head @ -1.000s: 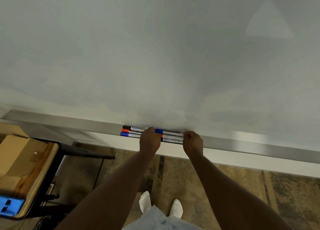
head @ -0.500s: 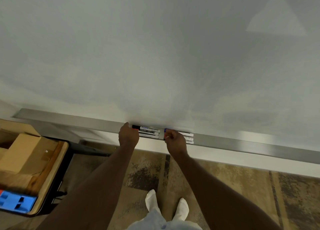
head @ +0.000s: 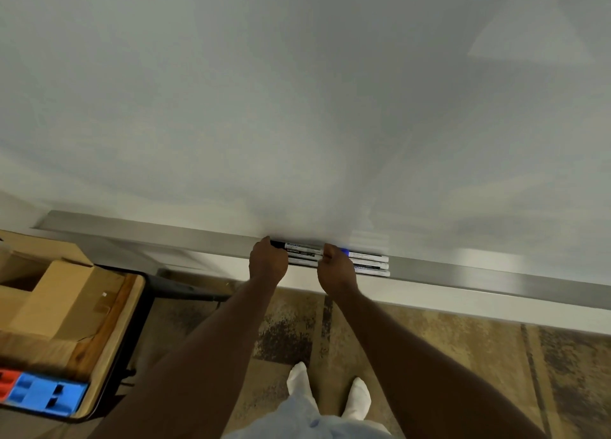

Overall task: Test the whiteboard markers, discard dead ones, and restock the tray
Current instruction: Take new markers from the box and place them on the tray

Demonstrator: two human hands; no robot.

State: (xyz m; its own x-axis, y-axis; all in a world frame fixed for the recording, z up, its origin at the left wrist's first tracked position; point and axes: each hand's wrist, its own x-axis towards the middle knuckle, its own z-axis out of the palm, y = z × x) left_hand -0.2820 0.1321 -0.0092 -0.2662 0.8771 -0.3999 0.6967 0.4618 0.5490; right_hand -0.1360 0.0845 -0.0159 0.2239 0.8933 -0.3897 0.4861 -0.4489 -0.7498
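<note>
Clamping markers [head: 304, 255] on the tray [head: 479, 271] are left grip [head: 267, 262] and right grip [head: 335, 270] (both curled).

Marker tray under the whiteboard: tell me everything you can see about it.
The long grey metal marker tray is a narrow brushed ledge along the bottom edge of the white whiteboard, running from its left end out past the picture's right border. Its bare surface has a dull sheen. In it lie white-barrelled markers, lengthwise, in two groups end to end. The left hand and right hand curl over the markers; whether they touch the tray itself cannot be told.
</note>
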